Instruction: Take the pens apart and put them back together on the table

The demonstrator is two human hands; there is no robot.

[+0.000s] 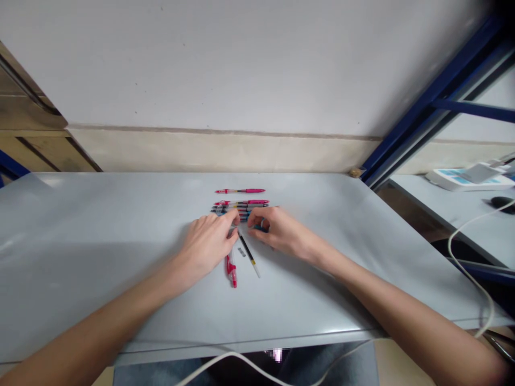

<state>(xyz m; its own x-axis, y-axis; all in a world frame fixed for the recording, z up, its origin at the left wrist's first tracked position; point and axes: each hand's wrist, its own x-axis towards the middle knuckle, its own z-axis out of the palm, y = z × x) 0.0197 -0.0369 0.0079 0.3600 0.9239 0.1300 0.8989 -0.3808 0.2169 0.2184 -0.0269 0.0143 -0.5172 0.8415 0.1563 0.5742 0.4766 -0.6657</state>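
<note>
My left hand (211, 236) hovers low over the table, its fingers bent, with thumb and index tips a little apart. Opposite it, my right hand (281, 228) has curved fingers, and a gap shows between thumb and index finger. I make out nothing held in either. Both sets of fingertips are by a row of grey, blue and pink pens (257, 205), partly covering it. A dark ink refill (248, 253) lies slanted below the fingertips. Beside it are a small grey piece (241, 251) and a red clear pen part (230, 271), its upper end near my left hand.
Another pink pen (241, 191) lies farther back on the pale table (120, 214). A wall rises behind, and a blue metal frame (402, 112) stands at right. Beyond it are a white device (469, 178) and a black mouse (504, 203). A white cable (478, 284) hangs at right.
</note>
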